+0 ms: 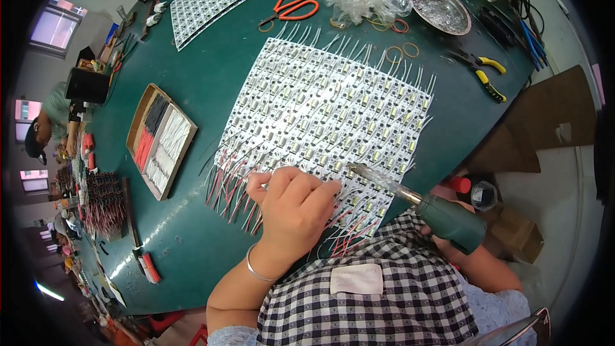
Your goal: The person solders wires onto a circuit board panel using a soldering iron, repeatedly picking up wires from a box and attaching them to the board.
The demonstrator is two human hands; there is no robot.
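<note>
A broad white panel of small circuit boards, studded with rows of components and fringed with thin wires (323, 112), is laid flat on the dark green surface (211, 67), ahead of the left hand (295, 208). Which of its sides is the longer cannot be told, as its outline is bent by the lens. Its near edge is overlapped by the left hand, which is the nearer of the two; the fingers there are curled, and whether a wire is pinched beneath them cannot be seen.

From the right, the panel is crossed by the slim metal shaft of a dark green-handled hand tool (451, 221). The tool's long axis is slanted from the handle at lower right to the tip at upper left, so that the tip is brought just beside the left hand, to its upper right. Contact between tip and board cannot be confirmed. The handle is gripped by the right hand (451, 253), its fingers wrapped around it, beyond the panel's near right corner.

Farther out, a shallow cardboard tray of black, red and white wires (178, 163) is set to the left.
</note>
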